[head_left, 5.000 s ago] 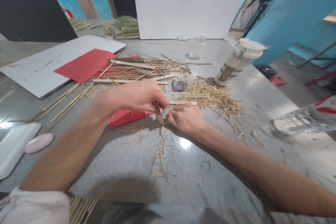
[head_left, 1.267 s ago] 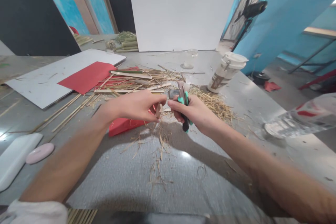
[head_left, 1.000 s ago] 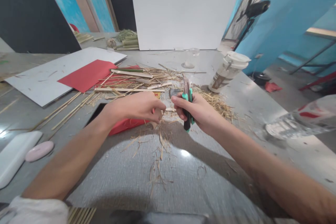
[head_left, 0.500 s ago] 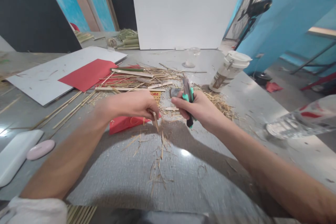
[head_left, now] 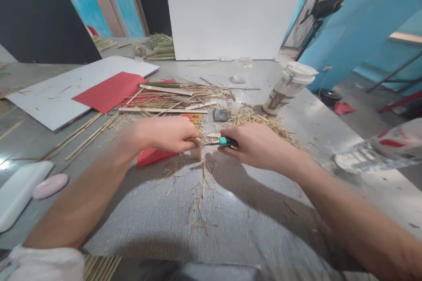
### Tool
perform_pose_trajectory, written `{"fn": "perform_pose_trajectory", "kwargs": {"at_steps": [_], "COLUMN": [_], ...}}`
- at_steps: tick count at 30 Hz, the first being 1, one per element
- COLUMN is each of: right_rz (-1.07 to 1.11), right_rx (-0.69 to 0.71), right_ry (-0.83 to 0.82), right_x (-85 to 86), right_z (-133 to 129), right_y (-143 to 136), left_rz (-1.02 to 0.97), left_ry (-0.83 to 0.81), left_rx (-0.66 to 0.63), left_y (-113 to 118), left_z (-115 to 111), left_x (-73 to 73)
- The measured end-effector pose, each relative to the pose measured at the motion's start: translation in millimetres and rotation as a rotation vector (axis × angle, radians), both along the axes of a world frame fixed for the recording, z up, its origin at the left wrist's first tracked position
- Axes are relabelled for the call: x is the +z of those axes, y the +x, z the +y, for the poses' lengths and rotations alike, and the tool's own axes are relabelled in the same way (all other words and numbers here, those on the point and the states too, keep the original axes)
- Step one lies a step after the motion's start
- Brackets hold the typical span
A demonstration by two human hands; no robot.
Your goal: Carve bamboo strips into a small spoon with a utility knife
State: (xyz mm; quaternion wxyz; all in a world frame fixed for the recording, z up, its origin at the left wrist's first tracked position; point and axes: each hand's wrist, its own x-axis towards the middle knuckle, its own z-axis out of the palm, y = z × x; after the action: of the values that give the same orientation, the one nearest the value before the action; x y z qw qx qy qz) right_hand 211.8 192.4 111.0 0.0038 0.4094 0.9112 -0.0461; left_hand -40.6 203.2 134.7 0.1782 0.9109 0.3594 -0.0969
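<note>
My left hand is closed, thumb and fingers pinching a small flat pale piece of bamboo above the table. Wrapped in the fingers of my right hand is a teal and black utility knife. Its thin tip points left at the bamboo piece; I cannot tell whether they touch. Behind my hands lie a dark grey block and a yellow sandpaper packet. Red paper lies partly under my left hand. Bamboo shavings are scattered below.
Bamboo strips are heaped behind my hands. Further left are a red sheet and a white board. A white-lidded jar and a plastic bottle stand to the right. A pink oval object and white case lie at left.
My right hand has turned the knife from upright to pointing left and brought it to the bamboo piece. The grey block now shows fully. My left hand stays nearly in place, the bamboo piece turned broadside.
</note>
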Motion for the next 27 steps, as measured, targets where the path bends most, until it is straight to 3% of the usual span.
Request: {"fn": "perform_pose_trajectory", "kwargs": {"at_steps": [11, 18, 27], "right_rz": [-0.116, -0.096, -0.131], "right_rx": [-0.025, -0.043, -0.119], "right_ry": [0.132, 0.219, 0.171], "right_x": [4.1, -6.9, -12.9], "right_z": [-2, -3, -4], "right_y": [-2, -7, -12], "left_rz": [0.013, 0.038, 0.011], "left_ry": [-0.007, -0.014, -0.027], "left_rx": [-0.009, 0.007, -0.025], "left_y": [3, 6, 3], "left_z": [0, -3, -4], "left_x": [-2.7, -1.2, -0.3]}}
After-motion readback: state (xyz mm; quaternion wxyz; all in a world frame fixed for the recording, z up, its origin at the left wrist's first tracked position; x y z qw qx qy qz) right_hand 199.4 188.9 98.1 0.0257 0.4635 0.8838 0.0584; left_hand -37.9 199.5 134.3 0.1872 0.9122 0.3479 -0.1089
